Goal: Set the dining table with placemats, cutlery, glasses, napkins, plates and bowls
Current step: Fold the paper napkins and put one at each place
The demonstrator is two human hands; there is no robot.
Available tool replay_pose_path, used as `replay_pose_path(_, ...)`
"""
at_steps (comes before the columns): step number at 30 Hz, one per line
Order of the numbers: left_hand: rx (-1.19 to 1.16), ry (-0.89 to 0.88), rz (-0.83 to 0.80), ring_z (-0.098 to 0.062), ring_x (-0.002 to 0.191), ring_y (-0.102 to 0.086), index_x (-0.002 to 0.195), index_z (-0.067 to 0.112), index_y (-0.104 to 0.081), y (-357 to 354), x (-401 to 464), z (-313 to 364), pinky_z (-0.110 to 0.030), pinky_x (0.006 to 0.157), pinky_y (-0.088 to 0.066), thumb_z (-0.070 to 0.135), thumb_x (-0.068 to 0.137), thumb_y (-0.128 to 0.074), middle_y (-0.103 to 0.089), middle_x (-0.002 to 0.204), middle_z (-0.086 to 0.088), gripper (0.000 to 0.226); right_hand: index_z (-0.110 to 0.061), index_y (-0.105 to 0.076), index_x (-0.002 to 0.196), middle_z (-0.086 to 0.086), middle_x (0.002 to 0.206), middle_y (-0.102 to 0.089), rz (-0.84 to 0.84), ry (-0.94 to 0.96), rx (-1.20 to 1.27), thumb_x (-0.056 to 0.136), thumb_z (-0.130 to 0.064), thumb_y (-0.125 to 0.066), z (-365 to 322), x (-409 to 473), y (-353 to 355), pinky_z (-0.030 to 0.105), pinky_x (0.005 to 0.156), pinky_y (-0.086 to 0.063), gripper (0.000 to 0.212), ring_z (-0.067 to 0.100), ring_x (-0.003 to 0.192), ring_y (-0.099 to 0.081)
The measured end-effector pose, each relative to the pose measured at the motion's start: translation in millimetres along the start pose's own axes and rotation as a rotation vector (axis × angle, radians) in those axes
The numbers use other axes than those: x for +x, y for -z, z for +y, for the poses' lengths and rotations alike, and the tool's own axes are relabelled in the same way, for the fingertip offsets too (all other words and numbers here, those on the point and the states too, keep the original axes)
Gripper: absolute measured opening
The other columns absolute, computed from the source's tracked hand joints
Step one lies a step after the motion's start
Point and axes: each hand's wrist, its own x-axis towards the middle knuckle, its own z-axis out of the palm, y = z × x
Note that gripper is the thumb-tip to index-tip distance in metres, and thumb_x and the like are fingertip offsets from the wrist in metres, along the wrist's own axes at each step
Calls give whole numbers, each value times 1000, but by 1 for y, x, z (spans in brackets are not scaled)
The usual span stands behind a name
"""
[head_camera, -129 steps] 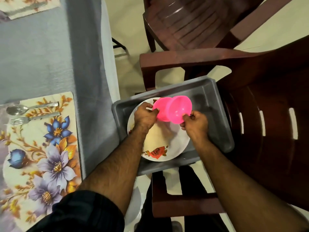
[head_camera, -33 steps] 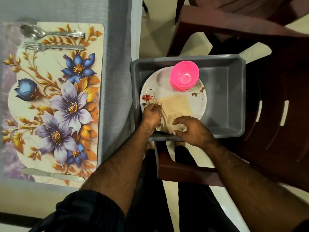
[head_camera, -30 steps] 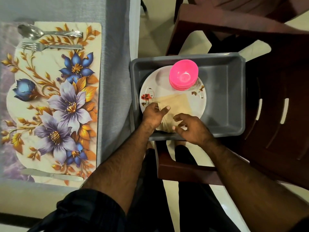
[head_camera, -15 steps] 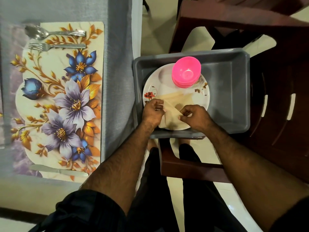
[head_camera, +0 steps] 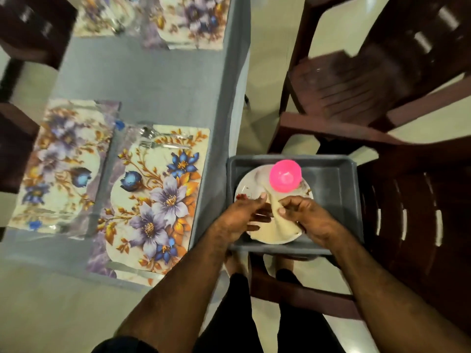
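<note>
Both forearms reach down into the grey tub (head_camera: 331, 174) beside the table (head_camera: 153, 80). I see the right hand (head_camera: 309, 220) pinching a beige napkin (head_camera: 277, 225) between thumb and curled fingers; the left hand (head_camera: 242, 215) lies with fingers extended, touching the cloth's edge. The napkin, creased and partly lifted, rests on a white plate (head_camera: 246, 186) inside the tub, beside the pink bowls (head_camera: 285, 175). A fork (head_camera: 163, 145) and spoon (head_camera: 163, 134) lie on the nearest placemat (head_camera: 153, 200).

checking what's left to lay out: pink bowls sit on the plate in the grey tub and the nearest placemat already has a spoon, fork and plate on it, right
Not quite. The head view shows the nearest placemat has a spoon, a fork and a knife, but no plate. The only plate is in the grey tub, under the pink bowls.
</note>
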Motion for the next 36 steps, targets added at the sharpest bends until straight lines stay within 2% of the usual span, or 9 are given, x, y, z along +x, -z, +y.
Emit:
replay_pose_path(4, -179, -193, -19, -24, 105, -73, 106, 14, -70, 7, -54, 31, -45, 97, -48, 17, 97, -71, -78, 110, -9, 9, -26, -77, 100, 14, 89, -72, -17, 77, -103, 68, -43, -95, -56, -37, -18, 45, 79, -49, 41, 31, 84, -62)
replay_pose_path(8, -376, -337, -116, -32, 116, -68, 126, 11, -62, 16, -99, 47, -44, 94, -55, 3, 89, -77, -67, 135, -17, 41, -18, -80, 90, 9, 90, -73, -195, 151, -69, 60, -43, -100, -100, -72, -47, 33, 76, -56, 44, 21, 82, -67)
replay_pose_path(11, -421, -416, -168, -35, 116, -67, 145, 4, -55, 23, -134, 54, -48, 91, -59, 2, 90, -73, -65, 137, -22, 58, -12, -80, 94, 15, 102, -76, -228, 186, -117, 60, -40, -100, -121, -87, -78, 32, 75, -59, 49, 23, 87, -71)
replay_pose_path(14, -386, -475, -11, -31, 101, -73, 136, 5, -61, 36, -172, 55, -45, 84, -62, 2, 81, -80, -73, 113, -17, 58, -14, -78, 102, 22, 104, -75, -133, 211, -202, 64, -44, -98, -129, -90, -105, 35, 67, -58, 52, 28, 84, -71)
replay_pose_path(19, -307, -529, 285, -32, 95, -73, 119, -3, -69, 95, -223, 36, -42, 85, -60, 0, 85, -82, -74, 112, -24, 36, -7, -76, 105, 22, 103, -76, -125, 217, -295, 58, -40, -100, -129, -89, -164, 34, 72, -59, 63, 24, 84, -73)
replay_pose_path(21, -292, -550, 324, -30, 91, -70, 114, -6, -71, 120, -244, 24, -40, 82, -57, 3, 87, -81, -75, 107, -23, 30, -6, -76, 106, 25, 103, -75, -154, 209, -328, 65, -33, -98, -125, -88, -191, 34, 66, -55, 53, 25, 81, -70)
replay_pose_path(26, -297, -551, 381, -27, 90, -71, 112, 1, -76, 195, -305, -27, -43, 87, -58, 11, 91, -80, -78, 108, -18, 24, -10, -81, 92, 13, 91, -76, -239, 192, -469, 51, -48, -100, -98, -82, -284, 26, 66, -53, 59, 21, 78, -67)
replay_pose_path(31, -271, -562, 488, -17, 76, -70, 100, 5, -75, 265, -357, -77, -30, 72, -58, 18, 89, -83, -78, 90, -10, 19, -8, -76, 110, 15, 101, -76, -282, 249, -547, 52, -43, -102, -57, -86, -388, 25, 75, -58, 72, 18, 88, -69)
replay_pose_path(36, -360, -587, 451, -26, 97, -76, 111, 8, -73, 303, -383, -88, -38, 83, -63, 11, 98, -72, -80, 106, -11, 13, -11, -78, 99, 7, 96, -79, -283, 212, -655, 85, -10, -83, -41, -112, -449, 20, 73, -57, 16, 14, 84, -70)
